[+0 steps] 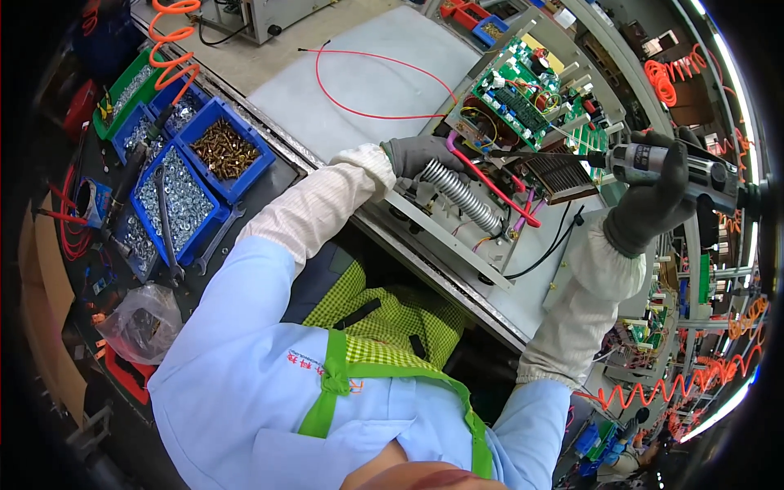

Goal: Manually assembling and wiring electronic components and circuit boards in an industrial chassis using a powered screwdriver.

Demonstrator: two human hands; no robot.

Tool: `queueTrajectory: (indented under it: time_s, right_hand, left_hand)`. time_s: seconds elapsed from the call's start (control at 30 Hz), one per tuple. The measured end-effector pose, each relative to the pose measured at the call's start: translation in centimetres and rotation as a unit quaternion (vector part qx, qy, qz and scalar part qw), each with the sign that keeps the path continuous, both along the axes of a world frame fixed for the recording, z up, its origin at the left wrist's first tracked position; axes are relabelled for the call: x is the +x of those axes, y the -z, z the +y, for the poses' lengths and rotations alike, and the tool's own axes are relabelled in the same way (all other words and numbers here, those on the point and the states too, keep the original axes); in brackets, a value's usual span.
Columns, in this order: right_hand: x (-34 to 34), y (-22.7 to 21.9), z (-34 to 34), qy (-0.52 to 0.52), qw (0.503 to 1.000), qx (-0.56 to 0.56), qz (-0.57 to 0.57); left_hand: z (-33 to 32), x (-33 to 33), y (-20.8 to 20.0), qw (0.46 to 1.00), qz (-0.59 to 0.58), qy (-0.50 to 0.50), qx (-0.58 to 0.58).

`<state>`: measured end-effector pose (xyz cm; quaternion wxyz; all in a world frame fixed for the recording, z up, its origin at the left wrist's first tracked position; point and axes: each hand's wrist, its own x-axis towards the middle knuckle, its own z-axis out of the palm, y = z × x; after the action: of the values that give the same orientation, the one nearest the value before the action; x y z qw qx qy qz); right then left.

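Note:
My right hand (pixel 653 192), in a grey glove, is wrapped round a silver-and-black power screwdriver (pixel 633 162). Its long dark bit points left into an open metal chassis (pixel 449 237), with the tip close to my left fingers. My left hand (pixel 420 155), also gloved, reaches into the chassis beside the purple-sleeved end of a thick red cable (pixel 490 184). Those fingers are closed, and what they hold is hidden. Just below them lies a large coiled metal spring (pixel 461 196). Green circuit boards (pixel 527 90) stand on the chassis's far side, near a dark finned block (pixel 562 175).
Blue bins hold brass screws (pixel 222 155) and silver nuts or washers (pixel 175 196), with wrenches (pixel 166 220) lying across and beside them. A thin red wire (pixel 327 94) loops over the white bench mat (pixel 384 57). Orange coiled hoses (pixel 167 41) hang at both sides. A co-worker's sleeve (pixel 625 464) shows lower right.

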<state>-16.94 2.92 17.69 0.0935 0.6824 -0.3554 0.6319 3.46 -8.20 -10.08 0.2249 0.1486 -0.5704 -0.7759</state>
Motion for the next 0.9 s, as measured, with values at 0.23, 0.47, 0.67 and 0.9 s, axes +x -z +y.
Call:
queueTrajectory:
  time_s: [0.23,0.47,0.67,0.9]
  right_hand:
    - [0.5,0.2,-0.5,-0.026,0.999,-0.01,0.024]
    - [0.0,0.8,-1.0,-0.046,0.998,0.023,-0.033]
    - [-0.2,0.9,-1.6,-0.055,0.992,0.081,-0.079]
    - [-0.6,0.2,-1.9,-0.041,0.987,0.114,-0.11]
  left_hand:
    - [1.1,0.2,-1.2,0.993,0.05,-0.02,0.105]
    - [0.8,0.3,-0.3,0.998,0.024,-0.02,0.061]
    - [0.7,0.2,-0.5,0.999,0.034,-0.003,0.004]
    - [0.8,0.7,-1.7,1.0,0.003,-0.005,0.011]
